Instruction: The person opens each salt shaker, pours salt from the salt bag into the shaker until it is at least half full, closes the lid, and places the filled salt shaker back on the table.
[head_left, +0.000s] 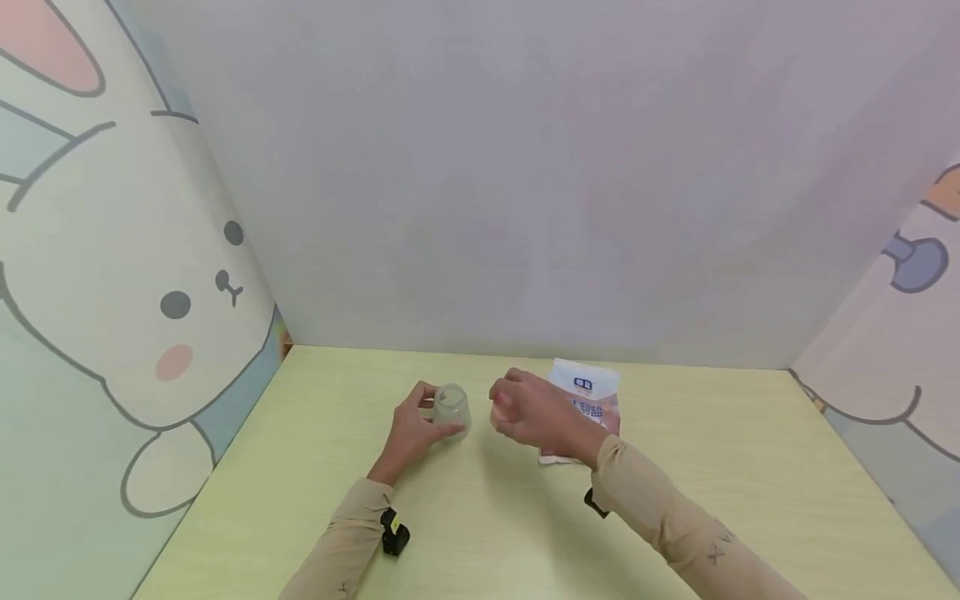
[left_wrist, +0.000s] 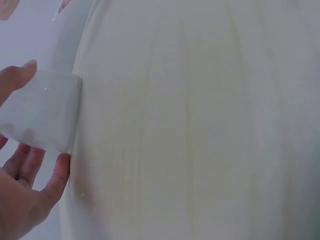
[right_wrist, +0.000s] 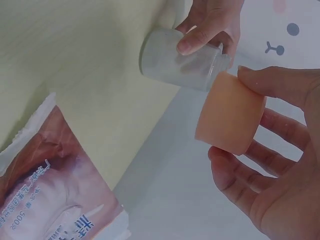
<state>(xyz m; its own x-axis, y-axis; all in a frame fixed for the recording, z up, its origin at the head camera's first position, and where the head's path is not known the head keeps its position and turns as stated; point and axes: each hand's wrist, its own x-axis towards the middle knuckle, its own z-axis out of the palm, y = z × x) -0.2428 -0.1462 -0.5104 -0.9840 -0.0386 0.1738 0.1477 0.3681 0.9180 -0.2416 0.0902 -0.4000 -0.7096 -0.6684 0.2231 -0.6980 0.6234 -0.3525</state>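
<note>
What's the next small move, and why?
Probably set the orange lid down on the table: the right hand is occupied holding it, while the left hand grips the jar, its mouth uncovered, and the bag lies nearby.

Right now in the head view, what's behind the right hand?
A printed packet on the table. Its top, right side and lower left corner show; the right hand and wrist cover part of its middle. Anything else directly behind them can't be seen.
</note>
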